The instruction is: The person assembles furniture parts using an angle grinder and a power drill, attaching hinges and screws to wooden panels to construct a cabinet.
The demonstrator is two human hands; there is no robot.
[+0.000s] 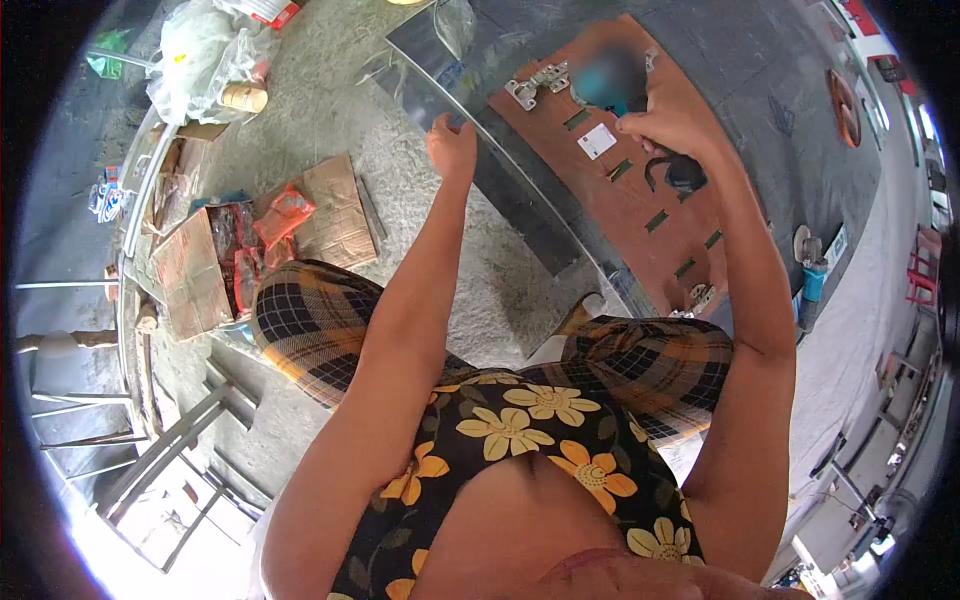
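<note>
My right hand [672,125] is wrapped round the handle of a teal and black power tool [608,80], whose far end is blurred. Under the tool lies a long reddish-brown board [590,175] with several small dark slots. A white label [597,141] sits on the board, and metal hinges [538,84] rest at its far end. More metal hardware [696,298] lies at the near end. My left hand [453,147] hovers near the edge of a dark panel [440,90], its fingers curled but apart, with nothing in them.
An opened cardboard box [192,275] with red packets [284,215] lies on the left of the concrete floor. Clear plastic bags [195,65] are at the upper left. A teal and grey tool [812,275] stands at the right. Metal frames [180,440] are at the lower left.
</note>
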